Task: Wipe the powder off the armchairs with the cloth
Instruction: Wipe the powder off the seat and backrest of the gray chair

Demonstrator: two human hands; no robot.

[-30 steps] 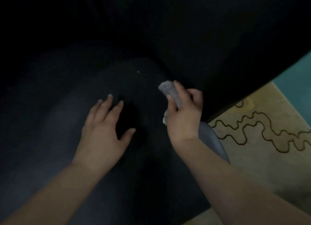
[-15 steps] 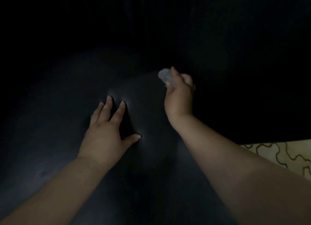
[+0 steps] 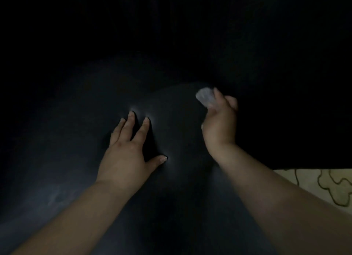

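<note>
A black armchair (image 3: 80, 132) fills almost the whole view, very dark. My left hand (image 3: 127, 151) lies flat on its seat cushion with fingers spread, pressing dents into the surface. To its right, my right hand (image 3: 219, 125) grips a small bunched pale grey cloth (image 3: 204, 98), which sticks out past the fingertips at the back right of the cushion, near the chair's dark inner side. A faint pale smear of powder (image 3: 57, 197) shows on the cushion at lower left.
A strip of beige carpet with dark wavy lines (image 3: 327, 186) shows at the lower right beside the armchair. The chair's back and sides above the hands are too dark to make out.
My right hand with the cloth moved away from me toward the cushion's back right. The view shifted over the chair, hiding most of the carpet. My left hand stayed pressed on the seat.
</note>
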